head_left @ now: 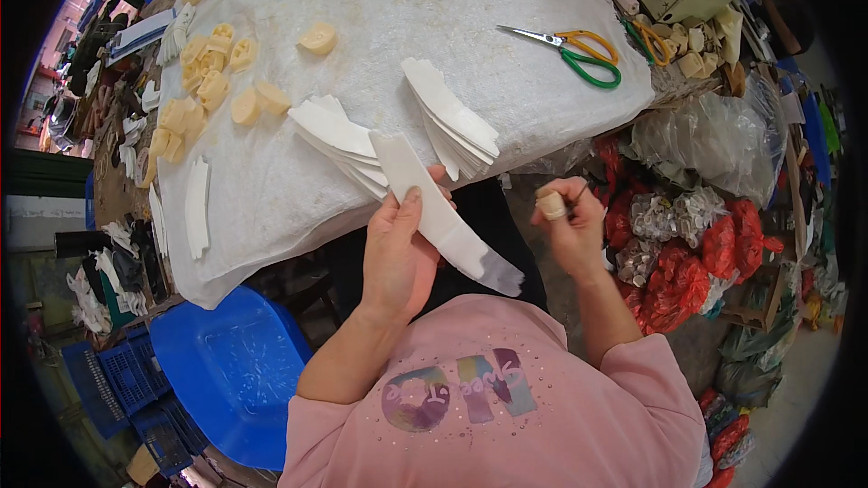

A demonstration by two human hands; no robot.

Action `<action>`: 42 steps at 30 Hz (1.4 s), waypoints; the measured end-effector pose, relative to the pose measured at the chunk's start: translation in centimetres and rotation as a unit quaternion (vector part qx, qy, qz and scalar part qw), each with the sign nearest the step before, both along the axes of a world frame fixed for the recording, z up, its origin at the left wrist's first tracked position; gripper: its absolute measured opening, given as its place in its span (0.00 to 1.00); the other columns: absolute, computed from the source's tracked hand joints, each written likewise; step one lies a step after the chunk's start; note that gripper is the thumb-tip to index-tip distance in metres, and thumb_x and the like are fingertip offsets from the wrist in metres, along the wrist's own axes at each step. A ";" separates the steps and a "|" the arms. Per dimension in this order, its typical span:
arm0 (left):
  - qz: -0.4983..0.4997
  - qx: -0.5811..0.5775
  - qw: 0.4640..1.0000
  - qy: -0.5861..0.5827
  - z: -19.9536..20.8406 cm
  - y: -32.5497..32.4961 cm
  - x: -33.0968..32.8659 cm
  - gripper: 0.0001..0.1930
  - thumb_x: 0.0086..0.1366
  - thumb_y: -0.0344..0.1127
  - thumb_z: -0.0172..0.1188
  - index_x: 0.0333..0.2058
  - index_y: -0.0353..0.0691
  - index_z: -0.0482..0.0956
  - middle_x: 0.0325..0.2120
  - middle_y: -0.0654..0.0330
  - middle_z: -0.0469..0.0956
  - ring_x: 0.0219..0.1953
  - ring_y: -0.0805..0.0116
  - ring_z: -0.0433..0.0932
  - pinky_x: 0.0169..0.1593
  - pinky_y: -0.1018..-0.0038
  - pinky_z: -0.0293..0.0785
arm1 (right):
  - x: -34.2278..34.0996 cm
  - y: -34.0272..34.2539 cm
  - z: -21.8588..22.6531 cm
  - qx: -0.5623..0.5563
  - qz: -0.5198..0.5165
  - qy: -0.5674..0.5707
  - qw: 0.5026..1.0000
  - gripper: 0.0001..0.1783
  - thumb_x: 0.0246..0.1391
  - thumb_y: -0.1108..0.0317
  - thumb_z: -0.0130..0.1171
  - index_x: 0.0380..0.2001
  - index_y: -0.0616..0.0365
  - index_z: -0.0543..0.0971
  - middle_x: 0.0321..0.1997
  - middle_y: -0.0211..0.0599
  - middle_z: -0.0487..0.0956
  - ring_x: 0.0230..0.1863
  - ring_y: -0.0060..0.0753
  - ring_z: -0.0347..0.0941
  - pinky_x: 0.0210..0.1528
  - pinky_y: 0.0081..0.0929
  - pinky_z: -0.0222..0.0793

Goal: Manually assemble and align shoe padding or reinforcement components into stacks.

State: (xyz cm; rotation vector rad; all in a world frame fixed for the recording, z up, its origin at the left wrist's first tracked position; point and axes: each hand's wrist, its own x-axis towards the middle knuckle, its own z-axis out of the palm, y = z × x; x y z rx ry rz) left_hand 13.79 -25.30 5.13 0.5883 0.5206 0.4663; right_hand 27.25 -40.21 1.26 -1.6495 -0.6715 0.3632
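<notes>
My left hand [398,239] grips a curved white strip [434,212], thumb on top and fingers beneath. The strip's near end is grey and slants down toward my lap. Off to the right of the table edge, my right hand [571,221] is closed, with a beige wrap around one digit; whether anything is inside it is hidden. Just beyond my left hand lies a fanned stack of white strips [339,140]. Another fanned stack [450,117] sits to its right, near the table's front edge. Neither stack is touched by my right hand.
A white sheet covers the table [262,235]. Beige rounded pieces [212,86] cluster at left. Scissors [579,54] with yellow and green handles lie at right. A blue basin [235,370] stands below left; red bags [674,280] and clear plastic [714,140] fill the right side.
</notes>
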 end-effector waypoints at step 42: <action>0.011 0.253 0.967 0.001 -1.3 1.1 -5.8 0.27 0.68 0.46 0.34 0.54 0.26 0.59 0.34 0.51 0.75 0.37 0.69 0.73 0.43 0.74 0.69 | -7.4 3.7 2.6 -0.029 0.270 0.052 0.961 0.18 0.49 0.73 0.57 0.44 0.60 0.69 0.35 0.34 0.74 0.37 0.27 0.73 0.33 0.25 0.70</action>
